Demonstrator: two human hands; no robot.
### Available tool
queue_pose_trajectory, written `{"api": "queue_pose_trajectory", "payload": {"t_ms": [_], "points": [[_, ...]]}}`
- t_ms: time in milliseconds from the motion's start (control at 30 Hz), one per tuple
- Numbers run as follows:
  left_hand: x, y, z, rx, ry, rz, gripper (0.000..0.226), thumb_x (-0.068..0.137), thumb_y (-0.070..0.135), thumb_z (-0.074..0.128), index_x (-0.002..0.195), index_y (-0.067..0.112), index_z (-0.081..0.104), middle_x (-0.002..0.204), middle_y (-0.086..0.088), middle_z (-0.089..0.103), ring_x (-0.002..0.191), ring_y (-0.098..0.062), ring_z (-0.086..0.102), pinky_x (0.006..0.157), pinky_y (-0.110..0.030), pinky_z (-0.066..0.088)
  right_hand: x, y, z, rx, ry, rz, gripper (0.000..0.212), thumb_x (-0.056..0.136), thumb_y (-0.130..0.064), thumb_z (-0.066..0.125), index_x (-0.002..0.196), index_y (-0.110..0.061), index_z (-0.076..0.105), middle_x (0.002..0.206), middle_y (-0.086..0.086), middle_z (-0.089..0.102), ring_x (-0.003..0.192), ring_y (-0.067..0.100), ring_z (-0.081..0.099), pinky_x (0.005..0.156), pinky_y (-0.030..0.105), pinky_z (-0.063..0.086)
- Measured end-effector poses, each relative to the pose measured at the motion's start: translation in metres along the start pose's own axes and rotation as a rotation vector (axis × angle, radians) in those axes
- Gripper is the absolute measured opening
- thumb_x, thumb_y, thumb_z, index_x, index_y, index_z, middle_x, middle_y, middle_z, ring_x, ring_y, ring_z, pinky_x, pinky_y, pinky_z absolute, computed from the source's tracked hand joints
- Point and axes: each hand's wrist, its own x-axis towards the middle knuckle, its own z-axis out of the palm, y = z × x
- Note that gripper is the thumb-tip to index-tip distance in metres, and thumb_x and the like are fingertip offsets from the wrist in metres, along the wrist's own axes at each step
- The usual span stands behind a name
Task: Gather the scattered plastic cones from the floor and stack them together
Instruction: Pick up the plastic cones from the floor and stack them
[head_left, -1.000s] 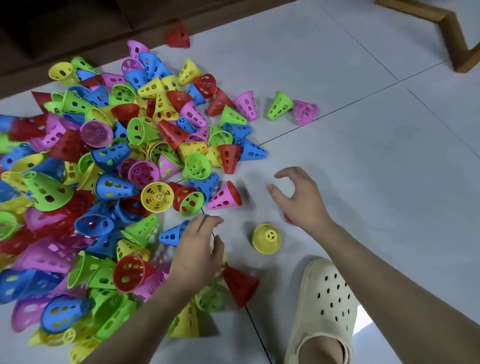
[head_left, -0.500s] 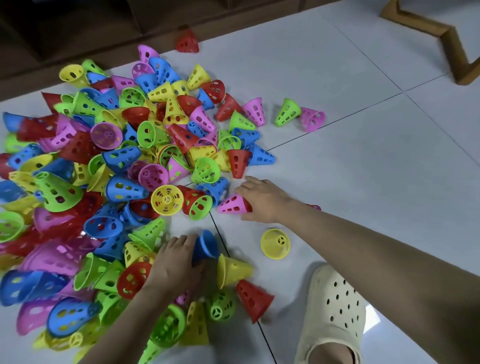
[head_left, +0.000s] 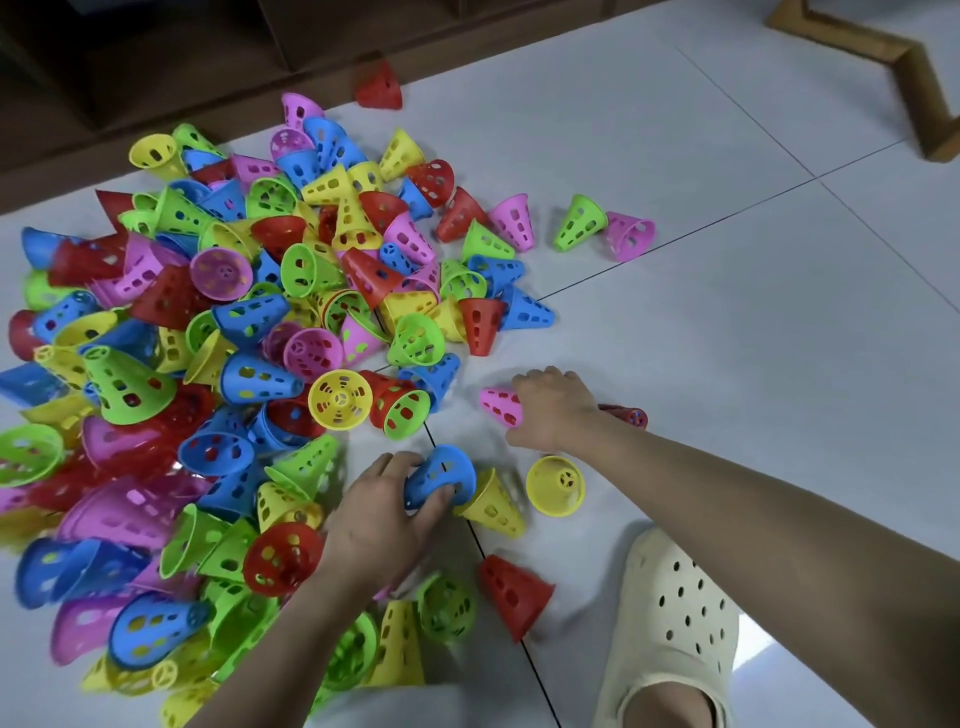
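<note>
Floor (head_left: 727, 338) first: pale grey-white tiles with dark grout lines, running up to a dark wooden skirting and cabinet base (head_left: 156, 62) along the top left of the frame. An angled light wooden furniture leg (head_left: 904, 67) sits in the top right corner.

Most of the left half of the frame is taken up by a big messy heap of perforated plastic cones (head_left: 218, 374) in red, blue, green, yellow and pink, lying on their sides and piled over each other. A few strays sit apart: a lone red cone (head_left: 379, 91) up by the skirting, and a green cone (head_left: 579, 223) touching a pink cone (head_left: 628, 236) just right of the heap.

Bottom right there's a cream-coloured clog with holes (head_left: 675, 613) on the person's foot.

The right hand (head_left: 553, 410), near the centre of the frame, has its fingers curled around the wide end of a pink holed cone (head_left: 500, 406), gripping it just above the floor. A small red cone tip (head_left: 631, 415) pokes out behind the wrist; can't tell what it's resting on.

The left hand (head_left: 382, 512), lower centre, has fingers and thumb wrapped around a blue holed cone (head_left: 441, 475) with its open mouth tilted up to the right. Right against it lies a yellow cone on its side (head_left: 493, 504), then a yellow cone facing mouth-up (head_left: 555, 486) just beside that. A red cone (head_left: 514, 592) lies below them on the grout line.
</note>
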Motion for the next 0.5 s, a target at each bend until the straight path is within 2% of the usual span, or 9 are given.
{"api": "queue_pose_trajectory", "payload": {"t_ms": [100, 167, 233, 267, 367, 433, 500], "points": [[-0.001, 0.01, 0.0, -0.109, 0.037, -0.003, 0.046, 0.088, 0.054, 0.064, 0.123, 0.024, 0.059, 0.108, 0.01, 0.055, 0.088, -0.005, 0.056, 0.072, -0.023, 0.048, -0.001, 0.006, -0.002, 0.4, 0.013, 0.044, 0.063, 0.075, -0.049, 0.075, 0.127, -0.022, 0.053, 0.12, 0.004, 0.059, 0.113, 0.027, 0.053, 0.093, 0.037, 0.043], [0.001, 0.015, 0.001, -0.162, 0.056, -0.002, 0.044, 0.087, 0.049, 0.069, 0.121, 0.023, 0.061, 0.108, 0.01, 0.054, 0.092, 0.001, 0.055, 0.071, -0.012, 0.043, -0.006, 0.009, -0.006, 0.676, 0.081, 0.044, 0.058, 0.072, -0.046, 0.082, 0.118, -0.022, 0.057, 0.107, 0.001, 0.061, 0.1, 0.024, 0.059, 0.084, 0.035, 0.049], [0.002, 0.021, 0.001, -0.208, 0.092, 0.012, 0.041, 0.089, 0.052, 0.066, 0.116, 0.022, 0.064, 0.105, 0.01, 0.055, 0.094, 0.005, 0.054, 0.071, -0.006, 0.04, -0.015, 0.009, -0.012, 0.881, 0.191, 0.037, 0.048, 0.073, -0.037, 0.085, 0.108, -0.018, 0.059, 0.095, -0.001, 0.061, 0.087, 0.021, 0.06, 0.076, 0.032, 0.049], [0.002, 0.026, 0.0, -0.228, 0.114, 0.031, 0.04, 0.092, 0.055, 0.06, 0.113, 0.021, 0.065, 0.102, 0.01, 0.055, 0.093, 0.004, 0.053, 0.071, -0.006, 0.039, -0.018, 0.01, -0.015, 0.965, 0.238, 0.037, 0.047, 0.073, -0.036, 0.086, 0.107, -0.017, 0.06, 0.096, -0.001, 0.063, 0.086, 0.02, 0.061, 0.075, 0.031, 0.05], [0.001, 0.042, -0.002, -0.243, 0.142, 0.093, 0.04, 0.098, 0.057, 0.043, 0.102, 0.022, 0.063, 0.088, 0.01, 0.057, 0.084, -0.003, 0.054, 0.065, -0.016, 0.038, -0.031, 0.015, -0.028, 1.213, 0.377, 0.049, 0.049, 0.071, -0.039, 0.088, 0.11, -0.023, 0.063, 0.102, -0.004, 0.069, 0.087, 0.011, 0.068, 0.074, 0.027, 0.056], [0.0, 0.055, -0.002, -0.253, 0.108, 0.107, 0.041, 0.098, 0.06, 0.042, 0.101, 0.024, 0.061, 0.079, 0.01, 0.059, 0.074, -0.007, 0.055, 0.061, -0.025, 0.04, -0.044, 0.023, -0.035, 1.324, 0.52, 0.1, 0.042, 0.073, -0.036, 0.088, 0.105, -0.025, 0.063, 0.096, -0.007, 0.07, 0.08, 0.002, 0.066, 0.07, 0.018, 0.052], [0.001, 0.068, 0.0, -0.259, 0.084, 0.125, 0.044, 0.092, 0.066, 0.047, 0.102, 0.026, 0.06, 0.077, 0.01, 0.06, 0.07, -0.008, 0.056, 0.06, -0.026, 0.044, -0.061, 0.036, -0.036, 1.337, 0.667, 0.182, 0.037, 0.076, -0.03, 0.087, 0.103, -0.025, 0.062, 0.092, -0.008, 0.068, 0.072, -0.004, 0.061, 0.067, 0.01, 0.046]]}}
